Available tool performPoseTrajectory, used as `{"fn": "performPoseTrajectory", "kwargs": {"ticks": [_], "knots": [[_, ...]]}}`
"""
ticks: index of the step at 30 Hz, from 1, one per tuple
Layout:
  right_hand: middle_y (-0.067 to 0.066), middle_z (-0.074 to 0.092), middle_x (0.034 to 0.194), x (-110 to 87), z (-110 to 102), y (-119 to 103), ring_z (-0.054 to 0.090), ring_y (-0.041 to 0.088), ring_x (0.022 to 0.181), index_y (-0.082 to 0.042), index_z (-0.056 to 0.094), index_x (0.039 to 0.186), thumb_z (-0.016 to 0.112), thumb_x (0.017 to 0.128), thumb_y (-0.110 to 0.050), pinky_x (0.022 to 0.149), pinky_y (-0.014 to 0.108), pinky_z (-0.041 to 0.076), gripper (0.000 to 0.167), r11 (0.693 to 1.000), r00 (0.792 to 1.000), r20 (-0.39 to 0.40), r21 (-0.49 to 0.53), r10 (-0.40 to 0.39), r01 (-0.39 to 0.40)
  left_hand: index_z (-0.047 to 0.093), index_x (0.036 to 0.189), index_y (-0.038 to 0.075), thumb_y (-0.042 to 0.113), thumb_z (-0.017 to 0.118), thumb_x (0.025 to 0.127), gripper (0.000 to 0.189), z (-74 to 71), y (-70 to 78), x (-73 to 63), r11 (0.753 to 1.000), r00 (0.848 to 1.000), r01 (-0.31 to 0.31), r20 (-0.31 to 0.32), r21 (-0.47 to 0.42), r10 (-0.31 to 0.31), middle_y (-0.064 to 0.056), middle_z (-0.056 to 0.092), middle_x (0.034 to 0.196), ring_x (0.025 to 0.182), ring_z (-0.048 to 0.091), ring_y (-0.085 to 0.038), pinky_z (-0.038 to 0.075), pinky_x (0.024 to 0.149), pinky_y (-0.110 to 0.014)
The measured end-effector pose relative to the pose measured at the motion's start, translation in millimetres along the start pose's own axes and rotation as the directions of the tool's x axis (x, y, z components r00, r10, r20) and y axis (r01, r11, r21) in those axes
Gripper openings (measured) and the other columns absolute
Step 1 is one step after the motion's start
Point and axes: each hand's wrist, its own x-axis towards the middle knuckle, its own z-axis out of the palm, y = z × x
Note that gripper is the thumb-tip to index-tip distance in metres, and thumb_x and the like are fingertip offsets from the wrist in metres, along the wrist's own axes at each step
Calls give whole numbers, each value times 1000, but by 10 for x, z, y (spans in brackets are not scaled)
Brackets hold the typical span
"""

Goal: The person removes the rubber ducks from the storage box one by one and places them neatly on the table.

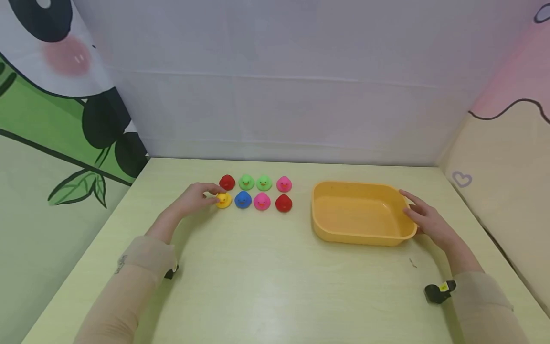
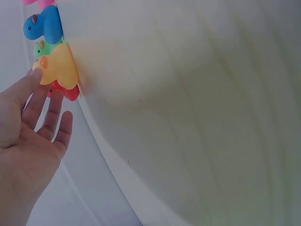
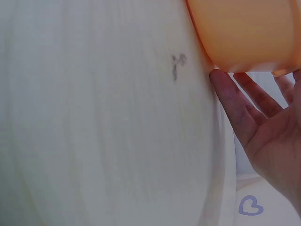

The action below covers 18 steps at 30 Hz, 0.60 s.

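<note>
My left hand (image 1: 195, 198) is at the left end of two rows of small rubber ducks and pinches the yellow duck (image 1: 224, 200). In the left wrist view, the thumb lies against the head of this yellow duck (image 2: 61, 68), with the other fingers around its far side. Close by are a red duck (image 1: 227, 182) behind it and a blue duck (image 1: 243, 200) to its right. On the right, my right hand (image 1: 431, 222) rests on the end of a yellow-orange plastic tub (image 1: 361, 239). Its fingers, fairly straight, touch the tub's end wall (image 3: 249, 42).
Green ducks (image 1: 247, 182), pink ducks (image 1: 262, 201) and another red duck (image 1: 283, 203) fill out the rows left of the tub. A pale wall cloth (image 1: 275, 119) stands along the back edge of the table (image 1: 275, 286). A small dark mark (image 3: 178, 66) lies near the tub.
</note>
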Motion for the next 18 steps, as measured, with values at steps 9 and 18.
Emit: {"fn": "performPoseTrajectory", "kwargs": {"ticks": [9,18], "knots": [[38,30,141,90,-35,-65,63,5,90,-17,16,152,44,101,-28,67,33,57,59,1000,999,37,-19,-17,17,61,125,13,16,62,91,34,-100,33,19,998,998,64,6,-15,-63,-13,58,126,117,48,-34,44,95,-49],[35,25,145,144,-170,-288,46,54,116,-18,3,153,45,100,-31,64,37,57,69,980,1000,-5,-200,-6,5,60,126,10,20,59,93,34,-315,418,5,998,1000,2,-4,55,-2,-13,57,129,123,45,-36,38,101,-55]]}}
